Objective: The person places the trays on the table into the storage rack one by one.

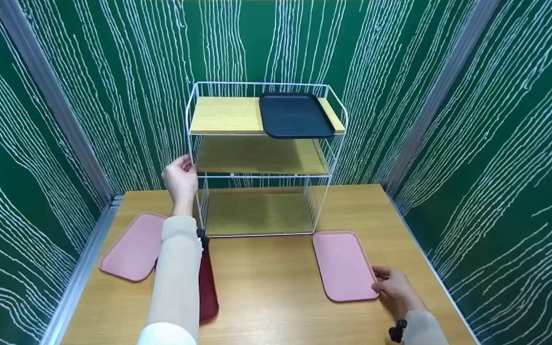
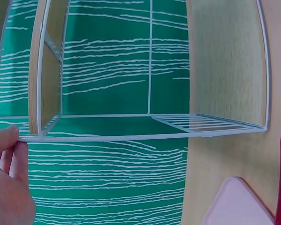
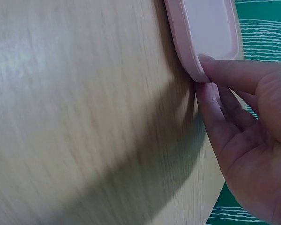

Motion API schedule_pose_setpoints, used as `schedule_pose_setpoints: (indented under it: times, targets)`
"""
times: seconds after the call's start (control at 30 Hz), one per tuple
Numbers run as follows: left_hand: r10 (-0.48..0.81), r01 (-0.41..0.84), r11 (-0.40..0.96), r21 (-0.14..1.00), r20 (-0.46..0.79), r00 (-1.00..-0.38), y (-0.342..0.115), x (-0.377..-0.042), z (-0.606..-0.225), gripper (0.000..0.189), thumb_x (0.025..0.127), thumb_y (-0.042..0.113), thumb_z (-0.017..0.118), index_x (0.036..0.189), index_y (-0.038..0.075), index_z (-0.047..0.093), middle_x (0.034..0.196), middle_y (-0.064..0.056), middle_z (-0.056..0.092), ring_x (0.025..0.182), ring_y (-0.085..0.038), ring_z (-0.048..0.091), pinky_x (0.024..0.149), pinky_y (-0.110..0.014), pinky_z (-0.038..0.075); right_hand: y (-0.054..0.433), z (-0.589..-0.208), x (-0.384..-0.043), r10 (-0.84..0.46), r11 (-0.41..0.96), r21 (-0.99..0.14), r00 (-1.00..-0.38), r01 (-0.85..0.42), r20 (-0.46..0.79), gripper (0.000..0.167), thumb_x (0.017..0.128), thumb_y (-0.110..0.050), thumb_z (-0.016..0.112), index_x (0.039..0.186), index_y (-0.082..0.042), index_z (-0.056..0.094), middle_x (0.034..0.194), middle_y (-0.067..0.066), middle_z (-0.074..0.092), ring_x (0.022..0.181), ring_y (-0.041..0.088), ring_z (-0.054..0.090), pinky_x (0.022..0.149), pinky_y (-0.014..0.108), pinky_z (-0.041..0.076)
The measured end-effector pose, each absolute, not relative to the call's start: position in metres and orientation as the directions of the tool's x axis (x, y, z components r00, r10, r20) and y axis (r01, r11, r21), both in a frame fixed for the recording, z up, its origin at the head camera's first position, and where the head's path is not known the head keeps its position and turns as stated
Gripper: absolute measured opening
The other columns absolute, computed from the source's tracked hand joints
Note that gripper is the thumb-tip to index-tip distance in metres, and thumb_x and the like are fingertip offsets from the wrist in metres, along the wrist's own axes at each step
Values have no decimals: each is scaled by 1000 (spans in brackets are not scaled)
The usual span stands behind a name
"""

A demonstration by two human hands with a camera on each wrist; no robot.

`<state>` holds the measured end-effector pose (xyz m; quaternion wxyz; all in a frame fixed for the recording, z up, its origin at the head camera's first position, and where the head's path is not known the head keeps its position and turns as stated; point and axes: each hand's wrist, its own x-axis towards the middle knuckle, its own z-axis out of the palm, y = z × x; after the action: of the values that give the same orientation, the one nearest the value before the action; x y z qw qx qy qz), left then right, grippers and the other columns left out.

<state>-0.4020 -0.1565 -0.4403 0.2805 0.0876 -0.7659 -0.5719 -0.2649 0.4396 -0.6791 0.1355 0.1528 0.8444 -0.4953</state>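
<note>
Pinching a pink tray (image 1: pixel 344 266) at its near right corner with the fingers of the right hand (image 1: pixel 398 288), closed to about the thickness of the rim; in the right wrist view, pressing the thumb over the top and supporting the corner from outside and below. Reaching away and to the left from those fingers, over the wooden tabletop (image 1: pixel 266 282); hard to tell whether fully down on it or slightly raised. Gripping, with the fingers of the left hand (image 1: pixel 181 181), the left side of a white wire rack (image 1: pixel 262 158) near the height of its middle board, closed around the thin bar. Above and to the right of the left fingers, a dark tray (image 1: pixel 296 115) on the right part of the top shelf (image 1: pixel 225 115), slightly over its front edge. Below and to the right of them, the bottom shelf (image 1: pixel 259 213). Nearer than the left fingers and to their left, a second pink tray (image 1: pixel 134 247) on the tabletop, partly hidden by the left sleeve (image 1: pixel 175 278). Under that sleeve, also nearer, a dark red object (image 1: pixel 209 292), mostly covered. Beyond both hands' fingers, green walls (image 1: pixel 257 28) with wavy white lines.
</note>
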Motion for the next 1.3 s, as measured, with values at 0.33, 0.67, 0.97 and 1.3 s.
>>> schedule_pose_setpoints:
  times: [0.33,0.67,0.97,1.3]
  targets:
    - [-463,172,340,925,324,-825,-157,-402,-440,30,101,-4,69,130,0,75,129,-16,75,121,-27,72,105,-34,57,440,-678,-264,121,460,-799,-918,388,-377,64,85,10,77,145,13,56,121,22,68,110,32,63,91,34,60]
    - [-460,165,322,932,307,-833,-156,-402,-440,31,102,-4,68,133,0,74,133,-17,73,124,-27,71,106,-33,57,439,-674,-262,139,392,-794,-883,466,-449,66,91,7,74,151,11,48,134,26,61,121,37,59,107,48,55]
    - [-461,175,336,926,323,-826,-157,-399,-440,31,102,-3,69,132,-1,73,132,-17,73,123,-28,71,106,-34,57,437,-679,-262,149,444,-787,-901,428,-407,62,90,4,76,147,11,54,130,24,66,120,37,62,109,52,53]
    - [-466,194,339,921,344,-815,-155,-399,-441,30,101,-4,70,130,-1,75,129,-18,74,120,-29,72,103,-35,59,435,-675,-263,159,436,-780,-891,449,-424,63,87,8,73,146,14,53,131,26,65,121,38,60,112,54,49]
